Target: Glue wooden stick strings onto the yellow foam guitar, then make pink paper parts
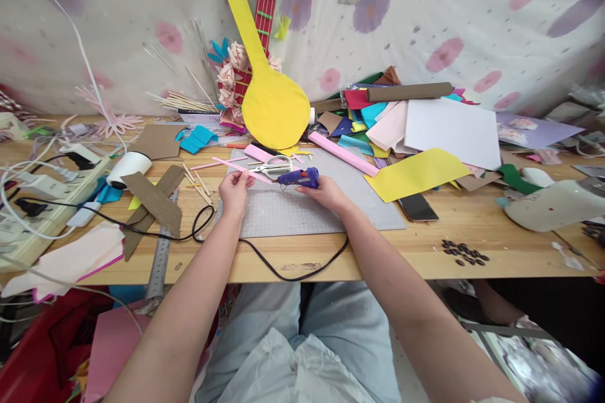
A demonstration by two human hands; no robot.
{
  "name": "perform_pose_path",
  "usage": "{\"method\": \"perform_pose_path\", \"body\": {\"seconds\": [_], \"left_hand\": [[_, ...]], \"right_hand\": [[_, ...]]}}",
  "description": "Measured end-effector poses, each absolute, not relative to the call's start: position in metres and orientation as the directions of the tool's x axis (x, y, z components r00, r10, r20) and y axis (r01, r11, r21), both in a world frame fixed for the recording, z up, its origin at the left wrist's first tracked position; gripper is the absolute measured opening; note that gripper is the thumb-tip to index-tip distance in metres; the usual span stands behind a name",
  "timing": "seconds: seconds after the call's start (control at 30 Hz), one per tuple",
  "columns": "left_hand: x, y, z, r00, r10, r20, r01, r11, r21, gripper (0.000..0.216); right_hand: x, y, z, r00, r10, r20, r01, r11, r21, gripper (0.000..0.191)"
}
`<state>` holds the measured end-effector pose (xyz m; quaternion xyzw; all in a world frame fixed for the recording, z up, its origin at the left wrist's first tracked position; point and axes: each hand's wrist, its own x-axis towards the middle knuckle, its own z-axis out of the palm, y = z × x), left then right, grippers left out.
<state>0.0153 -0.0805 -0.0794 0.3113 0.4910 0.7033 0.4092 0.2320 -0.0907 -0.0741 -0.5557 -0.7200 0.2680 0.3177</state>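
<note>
Between the fingers of my left hand (235, 192) is a narrow pink paper strip (248, 171), slanting across the grey cutting mat (283, 214). My right hand (327, 193) grips a blue hot glue gun (302, 177), its nozzle pointing left at the strip's lower end. Whether the nozzle touches the strip I cannot tell. White-handled scissors (275, 167) lie just behind the glue gun. A rolled pink paper (343, 154) rests at the mat's back right. Behind the mat, a yellow banjo-shaped cutout (275, 107) leans upright against a red, flower-trimmed one (268, 0).
A black cord (271, 276) loops along the table's front. At left are a power strip (42, 201), brown strips (154, 198) and a metal ruler (159, 261). On the right lie yellow paper (418, 174), a phone (418, 208), black beads (464, 252) and a white appliance (553, 204).
</note>
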Motion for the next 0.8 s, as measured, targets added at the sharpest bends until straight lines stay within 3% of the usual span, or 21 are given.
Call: {"method": "perform_pose_path", "body": {"seconds": [0.8], "left_hand": [[0.0155, -0.0811, -0.0796, -0.444, 0.895, 0.03, -0.282, -0.171, 0.944, 0.011]], "right_hand": [[0.2284, -0.0936, -0.0706, -0.221, 0.943, 0.251, 0.626, 0.334, -0.704, 0.037]]}}
